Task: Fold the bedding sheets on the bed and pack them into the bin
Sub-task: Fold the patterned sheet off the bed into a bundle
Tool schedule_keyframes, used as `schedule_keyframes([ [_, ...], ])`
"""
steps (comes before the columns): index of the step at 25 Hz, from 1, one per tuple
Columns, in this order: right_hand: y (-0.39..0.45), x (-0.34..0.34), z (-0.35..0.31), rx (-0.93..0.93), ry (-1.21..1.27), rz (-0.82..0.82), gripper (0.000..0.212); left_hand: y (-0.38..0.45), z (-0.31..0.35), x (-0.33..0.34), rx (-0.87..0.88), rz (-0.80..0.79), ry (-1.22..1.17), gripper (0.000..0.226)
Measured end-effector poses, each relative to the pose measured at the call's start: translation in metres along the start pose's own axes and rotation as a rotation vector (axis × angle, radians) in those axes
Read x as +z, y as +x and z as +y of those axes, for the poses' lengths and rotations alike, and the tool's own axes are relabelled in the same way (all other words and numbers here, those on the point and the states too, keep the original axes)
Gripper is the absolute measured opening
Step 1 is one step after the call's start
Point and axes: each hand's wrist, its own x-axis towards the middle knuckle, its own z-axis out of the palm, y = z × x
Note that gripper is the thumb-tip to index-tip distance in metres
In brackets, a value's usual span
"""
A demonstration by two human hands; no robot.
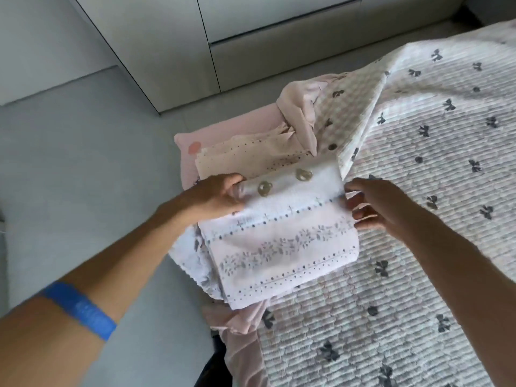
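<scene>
A folded white sheet point(282, 238) with a grey leaf border and dotted lines is held flat over the bed's left edge. My left hand point(220, 196) grips its far left corner, by two round buttons. My right hand point(371, 203) pinches the far right corner, fingers curled into the folds. Beyond it, a folded beige dotted sheet point(245, 160) lies on a pink bin or pad point(223, 129) beside the bed; I cannot tell which. A crumpled pink cloth point(298, 113) hangs over its right side.
The bed carries a white quilted cover with dark bows point(418, 219), one corner turned back point(360, 113). More pink fabric point(240, 331) hangs off the bed's edge below the sheet. Grey floor point(83, 163) lies to the left, and white wardrobe doors point(223, 37) stand behind.
</scene>
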Motion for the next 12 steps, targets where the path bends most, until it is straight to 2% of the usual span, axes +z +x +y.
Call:
schedule_keyframes([
  [3, 0.042, 0.033, 0.017, -0.099, -0.403, -0.002, 0.029, 0.039, -0.033, 0.019, -0.014, 0.021, 0.236, 0.072],
  [4, 0.050, 0.041, 0.029, -0.120, -0.406, 0.003, 0.033, 0.049, -0.041, 0.026, 0.006, 0.045, 0.295, 0.075],
  [8, 0.061, 0.046, 0.061, -0.094, -0.034, 0.018, 0.077, 0.073, -0.060, 0.034, 0.052, 0.130, 0.407, 0.067],
  [10, 0.061, 0.045, 0.064, -0.074, 0.011, -0.037, 0.074, 0.074, -0.068, 0.042, 0.048, 0.186, 0.473, 0.065],
  [12, 0.055, 0.044, 0.062, -0.093, 0.039, -0.038, 0.059, 0.066, -0.070, 0.057, 0.090, 0.337, 0.527, 0.061],
])
